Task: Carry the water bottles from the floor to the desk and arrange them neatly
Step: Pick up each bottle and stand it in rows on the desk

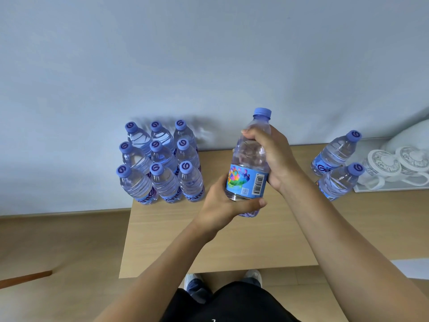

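Bottle [249, 163] in hand, held upright above the middle of the surface [232, 240] and clear of it, with its blue cap uppermost and its label, carrying a multicoloured graphic and a barcode, facing the camera. Right hand [272, 156] grips the upper body of this bottle just below the neck, fingers curled round the far side and thumb side toward the viewer. Left hand [222, 205] grips the bottle's base from below and from the left, thumb lying across the front under the label. Nine bottles [160, 163] stand upright on the far left corner of the surface in a block of three rows by three, packed close together, caps up, the back row against the wall [209, 54]; whether neighbouring bottles actually touch cannot be told everywhere. Two further bottles [336, 166] stand on the right part of the surface, one behind the other, well apart from the block of nine and near a white tray [385, 188]. White patterned cups [394, 163] sit on that tray, upside down as far as can be judged, handles toward the viewer. A white rounded object at the far right edge behind the cups cannot be identified. Wooden floor [58, 247] is visible to the left of the surface and below its near edge, where the person's shoes and dark clothing appear at the bottom of the view.
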Available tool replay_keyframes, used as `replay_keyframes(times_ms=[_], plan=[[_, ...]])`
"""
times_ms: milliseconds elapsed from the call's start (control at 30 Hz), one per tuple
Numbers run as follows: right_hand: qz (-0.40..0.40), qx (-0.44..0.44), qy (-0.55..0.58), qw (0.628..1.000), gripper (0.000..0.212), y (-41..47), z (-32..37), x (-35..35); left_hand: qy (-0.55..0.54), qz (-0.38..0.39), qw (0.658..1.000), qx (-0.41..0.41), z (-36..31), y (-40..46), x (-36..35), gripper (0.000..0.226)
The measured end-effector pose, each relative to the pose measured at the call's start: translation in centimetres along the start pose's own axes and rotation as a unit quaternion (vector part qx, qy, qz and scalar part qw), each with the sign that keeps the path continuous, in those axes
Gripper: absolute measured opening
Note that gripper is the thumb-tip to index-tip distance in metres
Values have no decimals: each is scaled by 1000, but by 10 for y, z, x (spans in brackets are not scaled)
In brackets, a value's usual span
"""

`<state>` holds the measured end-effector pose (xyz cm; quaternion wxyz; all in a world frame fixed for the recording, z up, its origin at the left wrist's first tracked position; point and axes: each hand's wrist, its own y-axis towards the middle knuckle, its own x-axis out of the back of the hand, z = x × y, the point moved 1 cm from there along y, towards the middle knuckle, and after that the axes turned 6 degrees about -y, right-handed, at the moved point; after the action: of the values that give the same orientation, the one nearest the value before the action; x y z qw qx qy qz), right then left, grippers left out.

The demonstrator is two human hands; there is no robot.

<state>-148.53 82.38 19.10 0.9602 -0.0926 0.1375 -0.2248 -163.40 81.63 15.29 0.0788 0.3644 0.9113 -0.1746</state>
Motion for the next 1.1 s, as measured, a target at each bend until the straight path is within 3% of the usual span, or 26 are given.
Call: replay_keyframes(times_ms=[300, 533, 733, 867, 967, 1100], plan=[[49, -10, 31, 998, 19, -1, 6, 3, -26, 1, 1000, -2, -1, 0, 2, 60], [-32, 19, -19, 999, 54, -9, 10, -3, 26, -54, 998, -35, -5, -3, 0, 48], [-77, 20, -22, 997, 31, -8, 4, -8, 30, -38, 998, -29, -7, -4, -1, 53], [-51, 11, -4, 999, 32, -8, 7, -7, -17, 1, 1000, 0, -9, -6, 1, 65], [-23, 0, 4, 1000, 32, -7, 9, -5, -41, 32, 999, 10, -9, -6, 3, 60], [-2, 6, 11, 1000, 37, -6, 8, -4, -20, 12, 1000, 11, -10, -5, 5, 62]])
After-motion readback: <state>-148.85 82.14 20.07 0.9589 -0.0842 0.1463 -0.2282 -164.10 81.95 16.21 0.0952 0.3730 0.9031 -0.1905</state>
